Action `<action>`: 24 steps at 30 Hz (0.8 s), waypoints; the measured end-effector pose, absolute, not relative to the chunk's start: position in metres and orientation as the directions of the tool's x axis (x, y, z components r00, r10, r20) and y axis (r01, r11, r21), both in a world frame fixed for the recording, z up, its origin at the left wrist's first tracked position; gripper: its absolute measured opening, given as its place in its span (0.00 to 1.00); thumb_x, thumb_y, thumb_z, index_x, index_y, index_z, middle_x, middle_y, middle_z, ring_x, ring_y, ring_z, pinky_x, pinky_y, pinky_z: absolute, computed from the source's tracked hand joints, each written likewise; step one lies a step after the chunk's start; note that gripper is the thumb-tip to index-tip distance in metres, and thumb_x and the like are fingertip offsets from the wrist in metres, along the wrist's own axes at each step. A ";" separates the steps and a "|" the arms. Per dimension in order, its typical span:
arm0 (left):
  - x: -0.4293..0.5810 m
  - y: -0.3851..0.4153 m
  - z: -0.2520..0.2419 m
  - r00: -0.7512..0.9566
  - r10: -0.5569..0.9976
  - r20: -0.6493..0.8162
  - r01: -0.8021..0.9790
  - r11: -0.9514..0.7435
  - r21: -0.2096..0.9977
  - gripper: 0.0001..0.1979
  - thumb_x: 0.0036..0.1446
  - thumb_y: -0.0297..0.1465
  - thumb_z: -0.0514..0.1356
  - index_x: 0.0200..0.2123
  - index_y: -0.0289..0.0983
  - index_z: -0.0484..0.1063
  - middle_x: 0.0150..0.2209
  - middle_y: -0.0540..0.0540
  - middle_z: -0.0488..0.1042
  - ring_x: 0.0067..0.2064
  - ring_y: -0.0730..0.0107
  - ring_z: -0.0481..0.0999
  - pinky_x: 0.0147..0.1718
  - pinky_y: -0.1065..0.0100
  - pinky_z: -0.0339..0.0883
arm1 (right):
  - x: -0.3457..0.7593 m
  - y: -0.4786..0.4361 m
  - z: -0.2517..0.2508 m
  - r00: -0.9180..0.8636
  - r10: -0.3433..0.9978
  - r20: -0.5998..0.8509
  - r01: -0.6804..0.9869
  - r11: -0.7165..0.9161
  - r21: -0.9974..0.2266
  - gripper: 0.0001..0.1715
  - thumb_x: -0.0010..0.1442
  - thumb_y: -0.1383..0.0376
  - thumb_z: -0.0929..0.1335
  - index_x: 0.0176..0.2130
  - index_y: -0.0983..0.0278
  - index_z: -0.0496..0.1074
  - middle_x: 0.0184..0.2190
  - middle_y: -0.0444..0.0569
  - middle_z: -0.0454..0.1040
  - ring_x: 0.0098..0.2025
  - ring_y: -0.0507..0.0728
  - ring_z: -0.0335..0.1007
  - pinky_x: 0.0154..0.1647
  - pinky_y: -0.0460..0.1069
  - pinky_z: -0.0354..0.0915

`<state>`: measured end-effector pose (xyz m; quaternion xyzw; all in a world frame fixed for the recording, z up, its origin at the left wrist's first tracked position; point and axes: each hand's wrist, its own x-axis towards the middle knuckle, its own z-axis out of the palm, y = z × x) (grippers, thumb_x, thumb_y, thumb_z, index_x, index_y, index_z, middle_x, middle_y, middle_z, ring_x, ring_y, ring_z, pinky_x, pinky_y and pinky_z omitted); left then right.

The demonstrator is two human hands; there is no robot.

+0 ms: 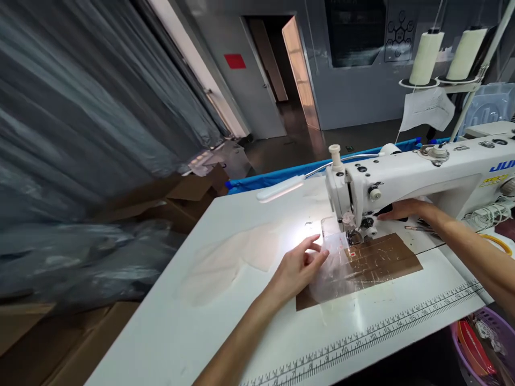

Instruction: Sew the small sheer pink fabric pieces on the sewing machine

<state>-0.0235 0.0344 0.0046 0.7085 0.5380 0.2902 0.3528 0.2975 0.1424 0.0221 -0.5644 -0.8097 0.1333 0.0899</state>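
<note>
My left hand [300,268] is over the left part of a thin see-through white piece [330,271], fingers apart and slightly bent, fingertips near its edge. That piece lies partly on a brown shiny sheet [386,257], under and in front of the needle area of a white sewing machine [418,171]. My right hand [402,209] reaches under the machine's arm, its fingertips at the machine head beside a black part. Its fingers show too little to tell whether they grip anything. The presser foot [354,237] stands at the see-through piece's back edge.
A white table [249,327] bears a printed ruler scale along its front edge. A white lamp [281,188] shines beside the needle. Thread cones [426,58] stand behind. A purple basket [456,338] sits below at right; cardboard boxes [189,187] and plastic-wrapped goods are left.
</note>
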 end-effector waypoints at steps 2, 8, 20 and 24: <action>-0.028 0.026 0.008 0.306 0.914 0.267 0.698 -0.406 0.590 0.19 0.64 0.41 0.56 0.53 0.39 0.70 0.43 0.44 0.73 0.27 0.73 0.73 0.24 0.68 0.71 | 0.298 0.126 0.021 -0.374 0.925 0.072 0.872 0.377 -0.311 0.25 0.56 0.54 0.73 0.51 0.62 0.75 0.47 0.57 0.78 0.51 0.70 0.73 0.53 0.61 0.69; -0.041 0.001 0.002 0.735 0.605 0.307 0.482 -0.784 0.391 0.11 0.65 0.33 0.57 0.47 0.40 0.75 0.43 0.44 0.75 0.40 0.66 0.78 0.34 0.68 0.76 | 0.290 0.057 0.009 -0.525 0.816 0.243 0.754 0.578 -0.313 0.15 0.64 0.67 0.64 0.47 0.65 0.76 0.48 0.57 0.74 0.50 0.62 0.72 0.53 0.57 0.70; -0.034 -0.003 -0.001 0.734 0.622 0.273 0.488 -0.763 0.424 0.12 0.67 0.30 0.54 0.44 0.42 0.79 0.44 0.44 0.78 0.45 0.65 0.79 0.42 0.64 0.77 | 0.215 0.032 -0.022 -0.745 0.570 0.345 0.521 0.821 -0.231 0.16 0.63 0.69 0.66 0.50 0.65 0.74 0.44 0.57 0.71 0.46 0.60 0.67 0.49 0.55 0.69; -0.037 0.015 -0.006 0.748 0.631 0.205 0.555 -0.764 0.328 0.19 0.66 0.38 0.56 0.58 0.42 0.71 0.55 0.40 0.75 0.55 0.56 0.75 0.53 0.54 0.73 | 0.213 0.033 -0.032 -0.682 0.603 0.413 0.547 0.796 -0.259 0.15 0.62 0.68 0.66 0.49 0.65 0.74 0.44 0.57 0.70 0.45 0.61 0.66 0.48 0.56 0.69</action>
